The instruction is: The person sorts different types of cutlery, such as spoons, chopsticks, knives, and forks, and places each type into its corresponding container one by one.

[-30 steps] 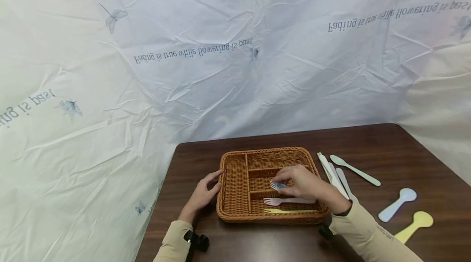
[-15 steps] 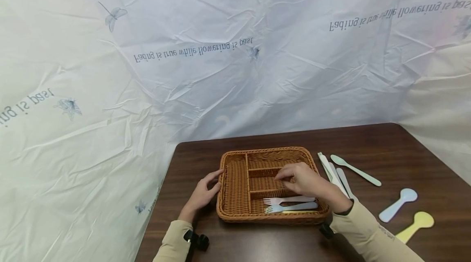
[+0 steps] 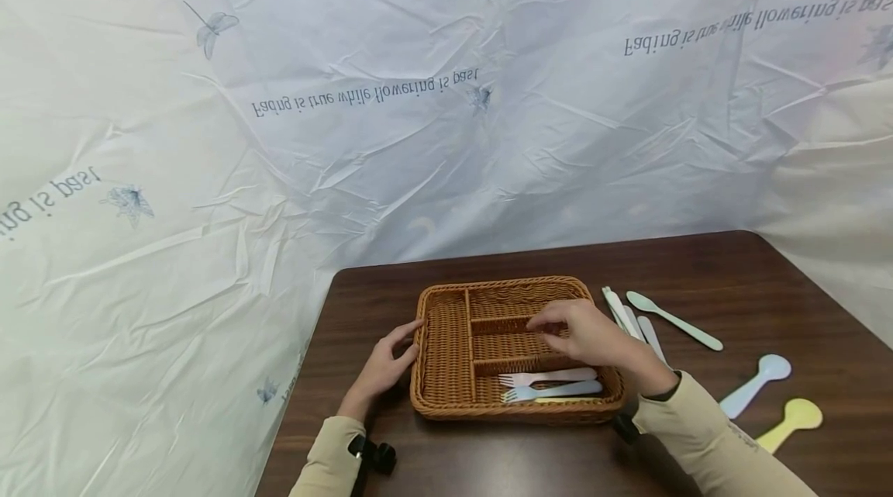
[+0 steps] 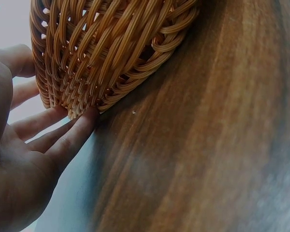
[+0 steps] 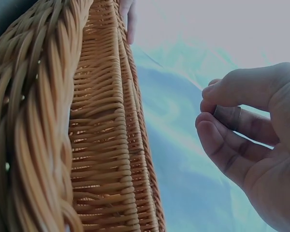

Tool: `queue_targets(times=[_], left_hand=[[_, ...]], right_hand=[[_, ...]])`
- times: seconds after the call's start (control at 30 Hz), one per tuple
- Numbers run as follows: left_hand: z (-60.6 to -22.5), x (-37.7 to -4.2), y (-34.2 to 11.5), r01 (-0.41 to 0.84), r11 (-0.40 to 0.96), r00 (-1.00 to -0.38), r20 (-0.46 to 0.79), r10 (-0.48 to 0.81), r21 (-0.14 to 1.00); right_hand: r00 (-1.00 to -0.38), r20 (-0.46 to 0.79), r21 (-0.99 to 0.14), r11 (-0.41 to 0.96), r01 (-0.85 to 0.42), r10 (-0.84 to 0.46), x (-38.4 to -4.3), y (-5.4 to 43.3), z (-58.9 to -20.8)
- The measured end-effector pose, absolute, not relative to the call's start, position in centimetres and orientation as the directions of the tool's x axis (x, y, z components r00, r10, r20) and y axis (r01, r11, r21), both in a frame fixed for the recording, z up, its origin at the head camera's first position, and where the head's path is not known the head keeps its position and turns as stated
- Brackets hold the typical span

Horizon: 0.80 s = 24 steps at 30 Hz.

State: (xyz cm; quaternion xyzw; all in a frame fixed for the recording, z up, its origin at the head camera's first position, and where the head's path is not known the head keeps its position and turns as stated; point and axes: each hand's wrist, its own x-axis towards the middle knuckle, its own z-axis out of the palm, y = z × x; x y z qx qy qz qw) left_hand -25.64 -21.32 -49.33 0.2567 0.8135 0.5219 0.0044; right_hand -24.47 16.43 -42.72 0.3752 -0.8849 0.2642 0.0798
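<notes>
Closest to cam, you've got your 2 beige sleeves (image 3: pixel 331 458) on the dark brown table (image 3: pixel 446 460), w/ black gear strapped at both wrists. Your L hand (image 3: pixel 380 369) is fairly spread, fingers touching the L end of the wicker basket (image 3: pixel 512 412); L wrist view shows fingertips low on the weave.

Nearest long slot of the basket has the forks, tines pointing L: blue fork (image 3: pixel 558 390) lying partly over a yellow fork (image 3: pixel 568 401), pink fork (image 3: pixel 551 376) just behind, by the divider.

Your R hand (image 3: pixel 577 333) hangs above the mid slot, fingers loosely bent, thumb & fingertips close together, nothing visible in it afaict.

Over on the R, on the table: yellow spoon (image 3: pixel 791 421), handle end cut off by your sleeve, then blue spoon (image 3: pixel 756 383) a bit further. Past that, pale utensils (image 3: pixel 623 312) bunched beside the basket, lower ends hidden by your R arm, can't tell exact type. Green spoon (image 3: pixel 673 320) lies next to them.

Bkgd = wrinkled white sheet (image 3: pixel 418 171) w/ dragonfly prints + upside-down lettering.
</notes>
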Motion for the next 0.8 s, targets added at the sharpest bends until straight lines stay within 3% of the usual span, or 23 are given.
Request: queue_targets(times=[0.8], left_hand=[[-49.3,-25.6,-21.3,0.406,0.332,-0.873,0.254,0.417,0.851]], right_hand=[[-0.739,0.500,-0.368,0.661,-0.654,-0.452,-25.1,20.1,-41.8]])
